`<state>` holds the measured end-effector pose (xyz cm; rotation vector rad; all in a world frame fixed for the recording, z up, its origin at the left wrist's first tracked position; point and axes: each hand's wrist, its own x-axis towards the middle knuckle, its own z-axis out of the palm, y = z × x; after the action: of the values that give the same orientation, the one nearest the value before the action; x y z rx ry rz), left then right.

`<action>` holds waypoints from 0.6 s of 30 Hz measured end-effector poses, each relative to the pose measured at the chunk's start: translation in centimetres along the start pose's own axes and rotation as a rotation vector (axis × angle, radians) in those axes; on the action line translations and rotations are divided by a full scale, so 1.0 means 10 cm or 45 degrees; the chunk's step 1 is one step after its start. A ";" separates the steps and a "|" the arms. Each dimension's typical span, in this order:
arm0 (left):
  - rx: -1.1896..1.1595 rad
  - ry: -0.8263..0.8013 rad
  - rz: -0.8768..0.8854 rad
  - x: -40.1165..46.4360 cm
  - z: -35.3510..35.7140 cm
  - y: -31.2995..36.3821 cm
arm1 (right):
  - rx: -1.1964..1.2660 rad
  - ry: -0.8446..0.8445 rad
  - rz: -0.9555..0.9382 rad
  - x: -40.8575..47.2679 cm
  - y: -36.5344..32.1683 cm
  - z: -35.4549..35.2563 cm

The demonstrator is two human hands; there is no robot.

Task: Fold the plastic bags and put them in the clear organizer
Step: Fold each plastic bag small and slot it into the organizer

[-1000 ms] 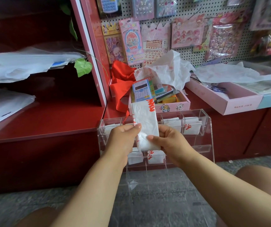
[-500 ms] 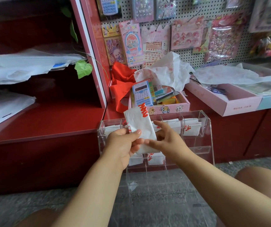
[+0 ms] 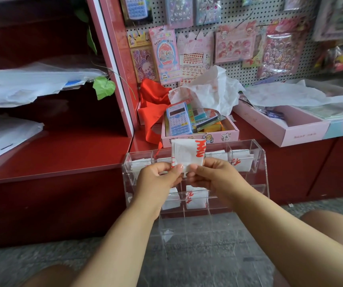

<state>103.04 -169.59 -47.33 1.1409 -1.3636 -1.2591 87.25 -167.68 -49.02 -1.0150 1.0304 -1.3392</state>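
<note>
A white plastic bag with red print (image 3: 187, 155), folded into a small square, is held up in front of the clear organizer (image 3: 259, 162). My left hand (image 3: 158, 177) pinches its lower left corner and my right hand (image 3: 214, 176) pinches its lower right corner. The organizer stands on the floor against the red counter. Several of its compartments hold folded white bags (image 3: 195, 198), on the upper and lower tiers. A loose crumpled white bag (image 3: 210, 90) lies behind on the pink box.
A pink box (image 3: 199, 137) with a blue calculator (image 3: 178, 120) sits on the red counter (image 3: 52, 154) just behind the organizer. Red cloth (image 3: 154, 104) hangs at its left. More white bags (image 3: 297, 95) lie over pink trays at right and on the shelves at left. My knees flank the grey floor.
The bag was a long upright strip; it has been folded down into a short square, and both hands have moved to pinch its lower corners.
</note>
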 end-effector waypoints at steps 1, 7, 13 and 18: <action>0.101 0.041 0.069 0.00 0.00 -0.01 | 0.049 -0.001 -0.024 0.00 0.01 0.01; -0.041 -0.019 0.037 -0.05 0.02 -0.05 | -0.277 0.137 -0.330 -0.04 0.06 0.04; 0.114 0.070 0.193 -0.08 -0.01 -0.08 | -0.252 0.125 -0.355 -0.05 0.07 0.09; 0.231 0.041 0.254 -0.07 0.00 -0.18 | 0.011 0.147 -0.295 -0.05 0.04 0.10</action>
<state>103.24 -168.99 -49.17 1.1117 -1.5508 -0.9868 88.32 -167.23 -49.11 -1.0857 1.0143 -1.6054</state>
